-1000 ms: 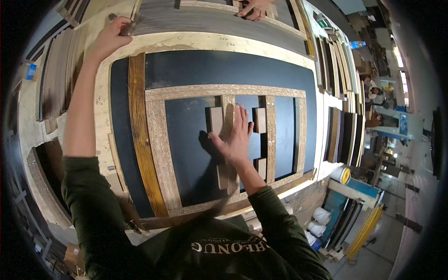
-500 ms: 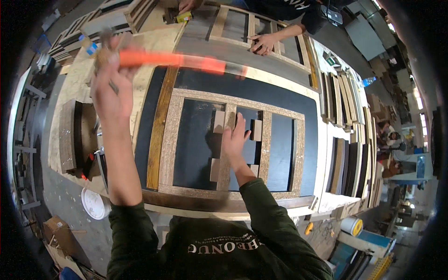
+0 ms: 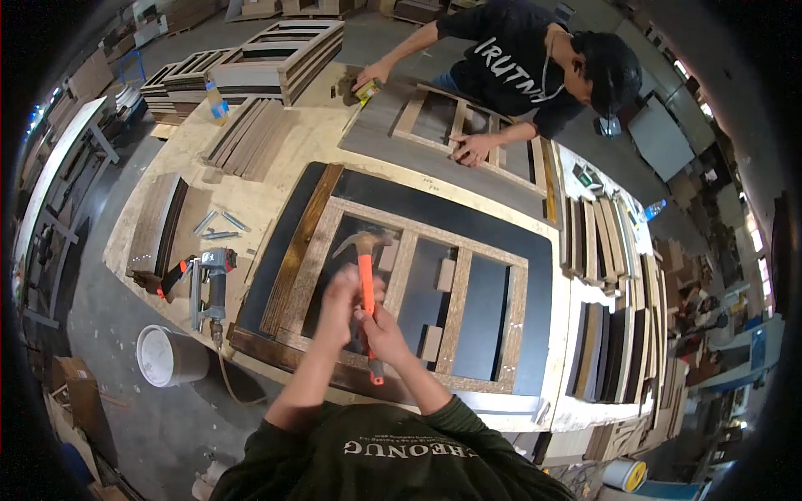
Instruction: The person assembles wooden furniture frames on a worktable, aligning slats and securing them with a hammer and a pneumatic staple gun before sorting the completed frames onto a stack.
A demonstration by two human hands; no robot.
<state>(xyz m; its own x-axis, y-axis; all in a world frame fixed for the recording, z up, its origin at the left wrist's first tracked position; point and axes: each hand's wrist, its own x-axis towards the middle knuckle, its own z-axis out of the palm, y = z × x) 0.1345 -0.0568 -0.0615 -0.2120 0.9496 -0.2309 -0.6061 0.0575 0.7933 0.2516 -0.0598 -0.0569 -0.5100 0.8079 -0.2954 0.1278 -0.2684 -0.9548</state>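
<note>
holding one claw hammer (image 3: pixel 367 284), orange-handled, head away from me, i had it over the wooden frame (image 3: pixel 455 313). right hand (image 3: pixel 384 334): wrapped round the lower handle. left hand (image 3: pixel 338 299): blurred, beside the handle; i could not tell whether it gripped. beneath the frame: one black panel (image 3: pixel 376 190), on the desk (image 3: pixel 180 288). to the left: one nail gun (image 3: pixel 216 281), near several metal strips (image 3: pixel 221 235). across from me: one co-worker's hand (image 3: pixel 474 149), touching a second frame (image 3: pixel 409 117).
</note>
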